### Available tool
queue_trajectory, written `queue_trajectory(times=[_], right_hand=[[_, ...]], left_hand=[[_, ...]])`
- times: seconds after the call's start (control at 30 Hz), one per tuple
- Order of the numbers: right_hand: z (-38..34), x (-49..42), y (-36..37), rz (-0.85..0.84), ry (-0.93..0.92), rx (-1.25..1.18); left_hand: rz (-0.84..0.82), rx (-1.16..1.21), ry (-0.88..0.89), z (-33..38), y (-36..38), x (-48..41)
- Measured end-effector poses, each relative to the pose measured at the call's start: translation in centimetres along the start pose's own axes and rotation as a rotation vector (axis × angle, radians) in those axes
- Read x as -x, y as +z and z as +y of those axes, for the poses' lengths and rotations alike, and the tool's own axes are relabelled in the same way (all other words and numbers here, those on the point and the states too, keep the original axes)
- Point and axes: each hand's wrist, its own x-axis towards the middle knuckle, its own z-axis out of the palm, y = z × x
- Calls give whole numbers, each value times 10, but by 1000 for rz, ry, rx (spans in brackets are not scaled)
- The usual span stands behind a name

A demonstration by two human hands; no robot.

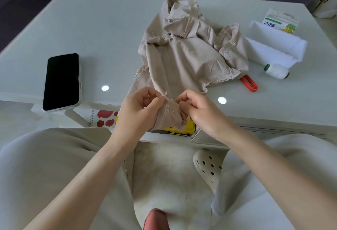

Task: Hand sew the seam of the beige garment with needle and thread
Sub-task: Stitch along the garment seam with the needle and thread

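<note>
Two hands meet at the table's (109, 29) near edge. The left hand (140, 106) pinches the seam of the beige garment (191, 52), which trails off the tabletop, and the right hand (197, 110) pinches the needle (174, 99). I'd keep that fold taut and the stitches small. I count one garment, one needle, one thread spool (277, 71) and one phone (62, 82).
</note>
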Motion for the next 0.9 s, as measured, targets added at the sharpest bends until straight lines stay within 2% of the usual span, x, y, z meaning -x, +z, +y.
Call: queue_trajectory(times=[0.3, 0.6, 0.9], right_hand=[[0, 0, -2, -90, -46, 3], [-3, 1, -3, -153, -68, -80], [-1, 2, -3, -172, -72, -57]], left_hand=[[4, 86, -107, 2, -1, -1], [-97, 194, -218, 9, -2, 2], [-115, 218, -227, 10, -3, 2]])
